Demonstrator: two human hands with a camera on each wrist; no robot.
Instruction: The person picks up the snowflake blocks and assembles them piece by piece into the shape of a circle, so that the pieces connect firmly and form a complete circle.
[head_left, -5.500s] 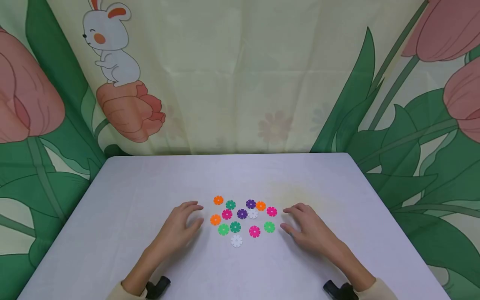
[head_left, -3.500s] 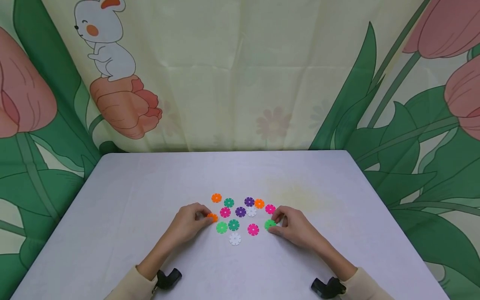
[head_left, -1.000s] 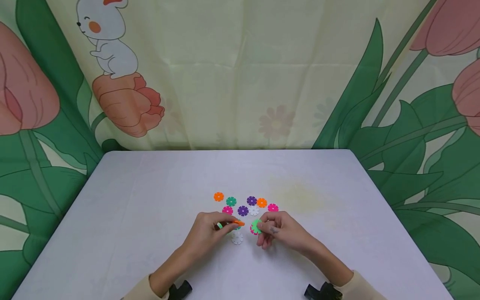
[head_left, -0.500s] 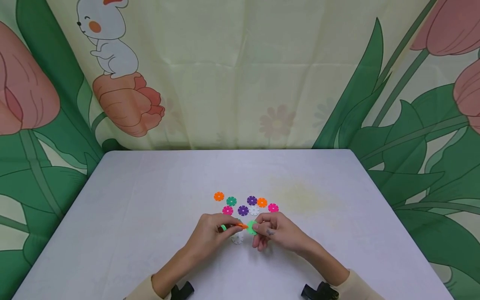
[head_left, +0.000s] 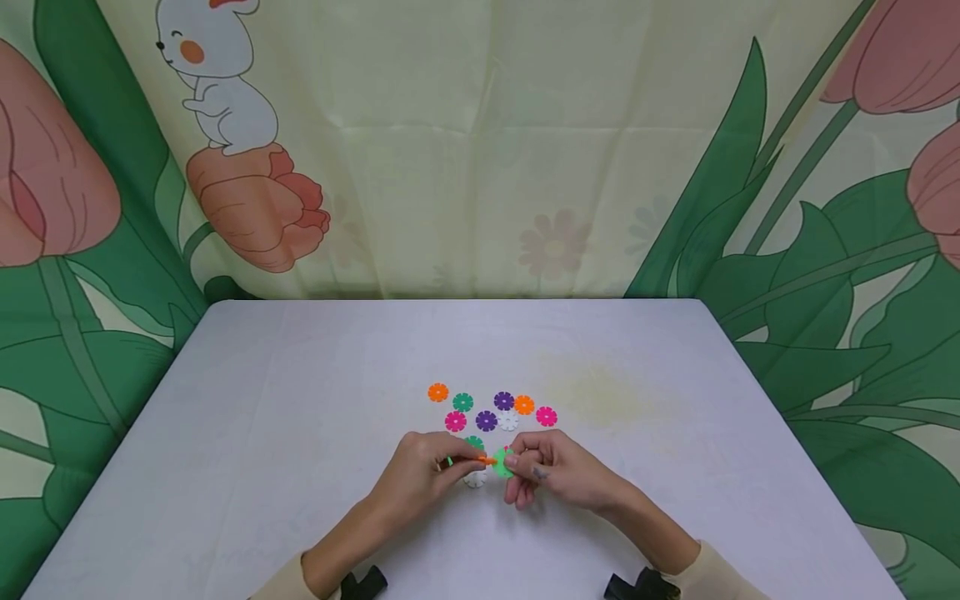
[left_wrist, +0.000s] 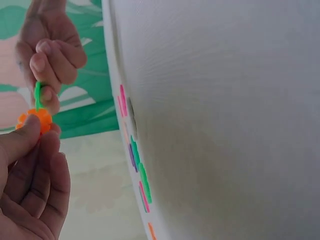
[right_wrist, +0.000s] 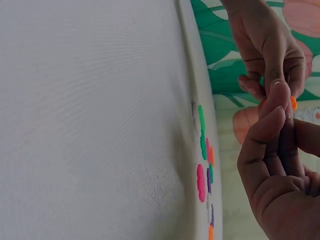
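Thumb and fingers of my left hand [head_left: 423, 468] pinch an orange notched disc [left_wrist: 44, 118], seen nearly edge-on in the head view. My right hand [head_left: 566, 468] pinches a light green notched disc [head_left: 500, 463]. The two discs meet edge to edge, turned crosswise to each other, and the left wrist view has them raised above the tabletop. Under the hands, a white disc [head_left: 475, 480] and a dark green disc [head_left: 474, 442] are partly covered. A pink disc behind the right fingers is mostly hidden.
Behind the hands lie flat discs on the white table [head_left: 315, 367]: orange [head_left: 438, 392], green [head_left: 462, 402], pink [head_left: 455, 421], purple [head_left: 486, 421], white [head_left: 508, 420] and more. A printed curtain [head_left: 420, 167] hangs beyond the far edge.
From open beside the discs, both hands took one each, the left orange, the right light green, and drew them together at the middle. In the last second the gap between the two discs closed.
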